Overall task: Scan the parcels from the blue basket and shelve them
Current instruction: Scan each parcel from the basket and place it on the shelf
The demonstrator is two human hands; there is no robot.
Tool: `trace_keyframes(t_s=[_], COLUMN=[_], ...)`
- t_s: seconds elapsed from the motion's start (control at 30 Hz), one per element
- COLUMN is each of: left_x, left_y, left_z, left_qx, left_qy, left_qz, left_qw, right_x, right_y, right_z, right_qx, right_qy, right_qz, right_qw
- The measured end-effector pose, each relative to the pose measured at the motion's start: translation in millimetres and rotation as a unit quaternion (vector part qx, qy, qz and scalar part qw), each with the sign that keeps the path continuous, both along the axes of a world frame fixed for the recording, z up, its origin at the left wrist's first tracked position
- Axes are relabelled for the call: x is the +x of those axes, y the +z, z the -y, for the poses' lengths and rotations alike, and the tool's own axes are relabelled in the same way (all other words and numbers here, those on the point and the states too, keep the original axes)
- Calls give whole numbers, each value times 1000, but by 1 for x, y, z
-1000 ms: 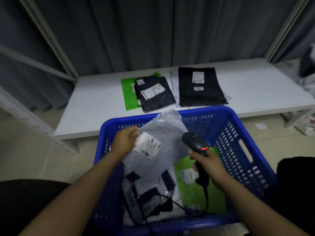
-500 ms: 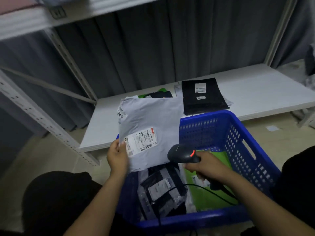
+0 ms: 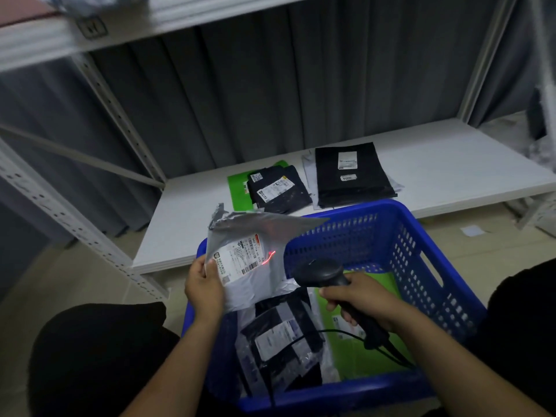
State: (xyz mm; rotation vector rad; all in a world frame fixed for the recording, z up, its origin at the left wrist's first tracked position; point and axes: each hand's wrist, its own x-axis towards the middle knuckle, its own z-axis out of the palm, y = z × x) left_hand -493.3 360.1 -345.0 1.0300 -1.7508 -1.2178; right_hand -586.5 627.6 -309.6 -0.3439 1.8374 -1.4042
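Note:
My left hand [image 3: 204,288] grips the left edge of a grey parcel [image 3: 258,236] held above the blue basket [image 3: 421,251]. Its white label [image 3: 237,258] faces me, and a red scan line glows at the label's right end. My right hand [image 3: 361,299] holds a black corded scanner [image 3: 320,273], its head aimed left at the label. Inside the basket lie a black parcel in clear wrap [image 3: 282,338] and a green parcel [image 3: 361,353].
On the low white shelf [image 3: 451,164] behind the basket lie a green parcel [image 3: 236,188], a dark parcel [image 3: 278,188] and a black parcel [image 3: 352,173]. An upper shelf [image 3: 150,22] spans the top. Perforated grey uprights [image 3: 66,224] stand at the left. My dark-clothed knees flank the basket.
The grey parcel has tilted back and flattened, its top folding away from me. The scanner now casts a red line on the label. The view has shifted slightly.

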Motion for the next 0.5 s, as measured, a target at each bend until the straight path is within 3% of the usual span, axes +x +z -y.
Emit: trace_keyframes(t_s=[0.33, 0.5], left_x=[-7, -15], left_y=[-4, 8], left_z=[-6, -12], left_qx=[20, -65], left_qy=[-19, -103], left_qz=[24, 138], left_qw=[999, 983], right_x=[-8, -24], right_y=[-3, 7], right_z=[3, 2], right_qx=[3, 35], right_qy=[-2, -17], right_qz=[11, -29], right_qw=[1000, 999])
